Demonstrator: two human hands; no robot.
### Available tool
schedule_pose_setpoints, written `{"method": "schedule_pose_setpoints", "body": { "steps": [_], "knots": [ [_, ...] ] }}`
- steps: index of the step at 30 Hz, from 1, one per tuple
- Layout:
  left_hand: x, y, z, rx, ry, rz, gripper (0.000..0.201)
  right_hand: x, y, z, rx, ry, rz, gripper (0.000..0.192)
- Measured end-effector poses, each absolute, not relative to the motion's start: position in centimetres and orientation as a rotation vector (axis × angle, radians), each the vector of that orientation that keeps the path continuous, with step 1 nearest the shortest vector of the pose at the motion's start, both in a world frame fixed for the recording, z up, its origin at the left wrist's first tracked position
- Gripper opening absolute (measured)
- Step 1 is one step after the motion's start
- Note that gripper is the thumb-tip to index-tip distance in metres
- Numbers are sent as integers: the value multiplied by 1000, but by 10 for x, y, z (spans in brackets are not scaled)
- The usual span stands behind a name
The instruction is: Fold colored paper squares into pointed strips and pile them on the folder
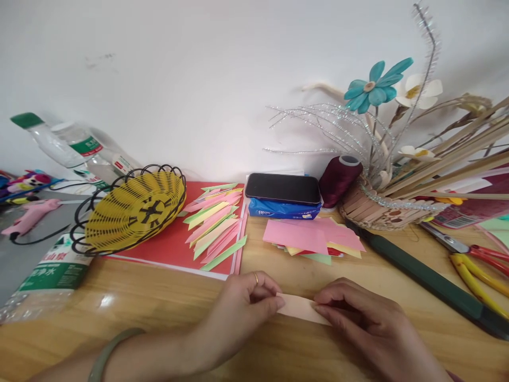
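Note:
A narrow pale pink paper strip (298, 306) stretches between my two hands, just above the wooden table. Its left end is pinched by my left hand (248, 307), thumb against fingers. My right hand (368, 321) closes on the other end in the same way; part of that end is hidden by the fingers. Beyond the hands, a loose stack of coloured paper pieces (296, 235), mostly pink, lies on the table. Several folded paper strips (217, 228) in pink, green and yellow rest on a red sheet (159, 249) to the left.
A yellow woven basket (135, 212) leans at the left near plastic bottles (55, 265) and a pink glue gun (32, 217). A phone (282, 188) tops a blue packet (278, 208). A thread cone (338, 180), flower basket (397, 209), dark green tool (429, 276) and pliers (477, 270) stand right.

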State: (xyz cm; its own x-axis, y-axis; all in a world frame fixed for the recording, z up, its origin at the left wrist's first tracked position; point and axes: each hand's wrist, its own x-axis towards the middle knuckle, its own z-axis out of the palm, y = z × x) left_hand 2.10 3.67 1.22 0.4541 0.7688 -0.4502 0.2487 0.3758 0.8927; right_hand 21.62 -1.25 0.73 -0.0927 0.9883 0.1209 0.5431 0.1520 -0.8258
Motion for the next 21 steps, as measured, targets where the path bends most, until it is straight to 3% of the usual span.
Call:
{"method": "schedule_pose_setpoints", "body": {
  "steps": [21],
  "knots": [
    [13, 39, 2, 1494, 1180, 556, 9, 242, -8, -1, -1677, -1762, 999, 20]
  ]
}}
